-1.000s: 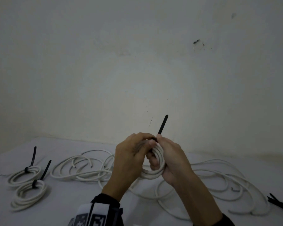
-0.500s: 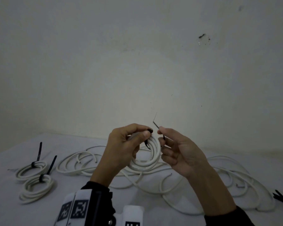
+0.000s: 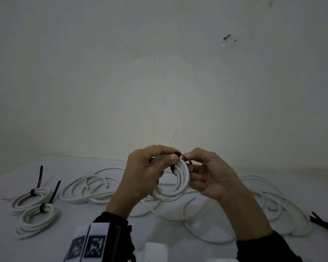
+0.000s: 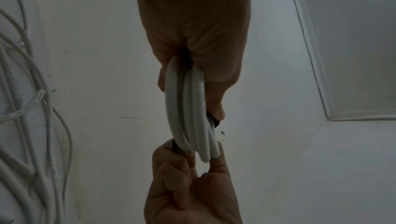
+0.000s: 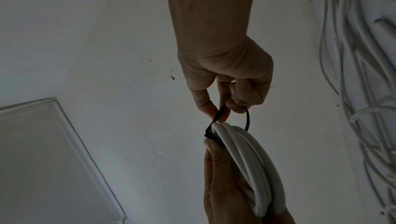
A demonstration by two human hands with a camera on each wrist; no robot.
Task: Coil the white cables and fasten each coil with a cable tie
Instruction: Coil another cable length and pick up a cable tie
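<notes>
Head view: left hand [image 3: 146, 174] grips white coil [image 3: 175, 183] above table [image 3: 102, 233], right hand [image 3: 210, 176] pinches black cable tie [image 3: 184, 157] at coil top, two tied coils [image 3: 33, 208] far left, left wrist view: fingers wrapped round coil [image 4: 188, 109], right wrist view: thumb and finger pinching tie [image 5: 220, 115].

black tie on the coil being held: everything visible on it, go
The black cable tie is a thin, flat strap, plastic by its look, looped over the top of the white coil held above the surface. Its small square head sits at the coil's top, against the left hand's thumb tip. The right hand pinches the strap beside the head; the rest arcs loosely to the coil's far side. The loop looks slack, not cinched. Its free end is hidden.
</notes>
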